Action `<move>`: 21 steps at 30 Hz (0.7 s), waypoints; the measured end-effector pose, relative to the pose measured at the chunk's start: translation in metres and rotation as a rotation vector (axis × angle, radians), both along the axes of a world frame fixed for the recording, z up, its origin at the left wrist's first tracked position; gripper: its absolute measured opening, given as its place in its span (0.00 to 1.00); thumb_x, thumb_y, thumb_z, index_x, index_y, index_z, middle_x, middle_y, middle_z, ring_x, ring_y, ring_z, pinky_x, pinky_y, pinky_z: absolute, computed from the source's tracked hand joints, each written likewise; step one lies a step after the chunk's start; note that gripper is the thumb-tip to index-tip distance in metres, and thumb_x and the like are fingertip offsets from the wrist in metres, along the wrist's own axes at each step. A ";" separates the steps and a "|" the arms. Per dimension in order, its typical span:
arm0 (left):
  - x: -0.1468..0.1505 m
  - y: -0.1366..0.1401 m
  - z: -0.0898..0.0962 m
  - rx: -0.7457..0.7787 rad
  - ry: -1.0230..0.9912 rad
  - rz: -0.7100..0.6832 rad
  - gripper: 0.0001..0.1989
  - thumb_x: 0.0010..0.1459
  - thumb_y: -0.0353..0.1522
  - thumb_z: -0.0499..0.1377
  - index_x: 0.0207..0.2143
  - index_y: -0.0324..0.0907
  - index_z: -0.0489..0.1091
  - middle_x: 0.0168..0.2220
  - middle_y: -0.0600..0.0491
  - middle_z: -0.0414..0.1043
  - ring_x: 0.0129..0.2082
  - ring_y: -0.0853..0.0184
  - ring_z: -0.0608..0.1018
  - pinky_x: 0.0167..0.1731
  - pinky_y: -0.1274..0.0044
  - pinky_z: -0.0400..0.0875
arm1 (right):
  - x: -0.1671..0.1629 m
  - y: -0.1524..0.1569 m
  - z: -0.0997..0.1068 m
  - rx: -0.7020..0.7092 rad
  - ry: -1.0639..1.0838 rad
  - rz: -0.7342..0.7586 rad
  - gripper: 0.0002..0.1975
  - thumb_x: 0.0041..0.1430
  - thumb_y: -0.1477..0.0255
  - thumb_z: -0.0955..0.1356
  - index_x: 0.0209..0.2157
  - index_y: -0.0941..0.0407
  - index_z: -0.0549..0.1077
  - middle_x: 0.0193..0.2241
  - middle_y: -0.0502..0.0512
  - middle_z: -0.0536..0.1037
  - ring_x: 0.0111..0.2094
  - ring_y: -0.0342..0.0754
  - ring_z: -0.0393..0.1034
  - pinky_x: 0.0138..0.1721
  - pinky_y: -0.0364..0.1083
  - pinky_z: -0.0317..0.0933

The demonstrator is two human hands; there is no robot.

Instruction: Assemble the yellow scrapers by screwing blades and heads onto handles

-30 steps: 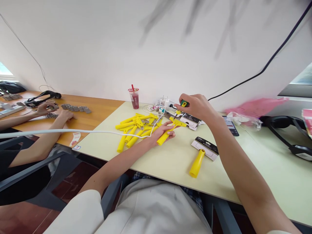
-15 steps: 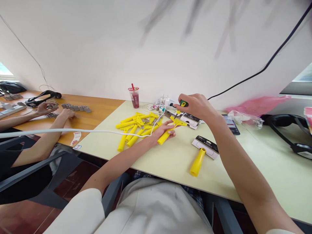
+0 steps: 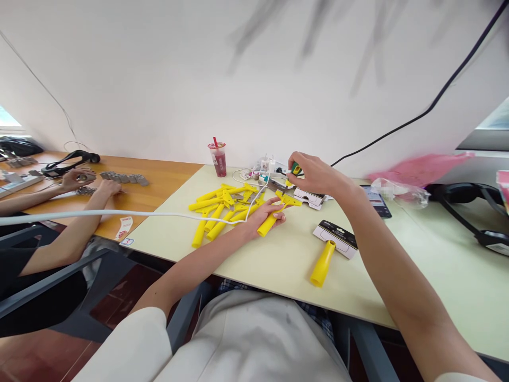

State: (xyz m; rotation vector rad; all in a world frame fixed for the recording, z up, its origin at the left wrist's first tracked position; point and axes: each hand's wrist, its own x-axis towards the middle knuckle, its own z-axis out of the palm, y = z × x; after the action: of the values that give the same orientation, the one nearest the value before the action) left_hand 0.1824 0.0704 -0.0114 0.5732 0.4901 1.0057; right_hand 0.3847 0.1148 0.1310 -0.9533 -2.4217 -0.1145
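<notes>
The scraper (image 3: 268, 224) is yellow; right of it are a green-and-yellow screwdriver (image 3: 295, 168), black-and-white card (image 3: 336, 239), pink bag (image 3: 417, 168); left, an orange-brown desk (image 3: 169, 178).

Clock from view centre. 10: takeaway cup (image 3: 219, 162), red drink, red straw, upright on the pale table (image 3: 421, 276) near the wall (image 3: 159, 79). 1: clump of white plugs (image 3: 272, 165) and tangled leads. 2: thick black cable (image 3: 431, 106), slanting across the wall. 3: phone (image 3: 377, 200) face up, screen lit; beyond it pink plastic bag (image 3: 421, 170) with clear wrap (image 3: 411, 197) in front; further out, black headset (image 3: 477, 192). 9: white cable (image 3: 99, 214) coming in toward centre; wooden table (image 3: 167, 180) with grey blocks (image 3: 131, 178) in a row, second headset (image 3: 75, 155), printed slip (image 3: 124, 227) near the edge.
</notes>
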 end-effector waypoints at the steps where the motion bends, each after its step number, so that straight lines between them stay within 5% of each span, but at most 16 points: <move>1: 0.000 0.000 0.000 -0.010 0.006 0.011 0.28 0.57 0.20 0.72 0.56 0.45 0.68 0.53 0.45 0.80 0.21 0.82 0.68 0.36 0.79 0.78 | -0.001 0.001 -0.001 -0.022 0.014 0.033 0.06 0.71 0.65 0.66 0.46 0.50 0.70 0.45 0.61 0.82 0.39 0.58 0.75 0.40 0.53 0.63; 6: 0.003 0.001 0.000 -0.036 0.030 0.057 0.29 0.56 0.21 0.73 0.55 0.46 0.66 0.54 0.46 0.80 0.21 0.82 0.67 0.36 0.80 0.78 | -0.005 0.000 0.002 -0.084 0.023 0.069 0.07 0.71 0.62 0.67 0.44 0.50 0.69 0.41 0.58 0.83 0.38 0.57 0.75 0.40 0.52 0.63; 12: 0.007 0.000 -0.002 -0.031 0.088 0.065 0.31 0.52 0.20 0.73 0.53 0.47 0.65 0.51 0.49 0.81 0.21 0.82 0.66 0.36 0.78 0.76 | 0.000 0.005 -0.001 -0.060 -0.027 -0.095 0.12 0.73 0.56 0.66 0.41 0.49 0.69 0.35 0.59 0.82 0.36 0.59 0.74 0.35 0.51 0.60; 17: 0.007 0.000 -0.003 -0.051 0.148 0.061 0.36 0.46 0.17 0.74 0.51 0.47 0.64 0.42 0.56 0.79 0.20 0.82 0.65 0.33 0.80 0.74 | 0.003 0.011 -0.007 -0.172 0.066 0.039 0.10 0.68 0.63 0.67 0.47 0.50 0.71 0.46 0.63 0.84 0.38 0.58 0.76 0.38 0.53 0.66; 21: 0.007 0.000 -0.004 -0.032 0.143 0.047 0.35 0.46 0.18 0.75 0.50 0.48 0.65 0.40 0.57 0.78 0.20 0.81 0.66 0.33 0.80 0.74 | -0.002 0.008 -0.003 -0.198 0.122 0.119 0.12 0.68 0.59 0.69 0.47 0.50 0.73 0.45 0.59 0.85 0.38 0.57 0.77 0.40 0.53 0.66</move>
State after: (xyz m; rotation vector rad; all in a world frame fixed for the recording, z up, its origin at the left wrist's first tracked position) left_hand 0.1890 0.0702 -0.0155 0.6102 0.6482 1.0042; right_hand 0.3827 0.1232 0.1276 -0.8704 -2.4007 0.2242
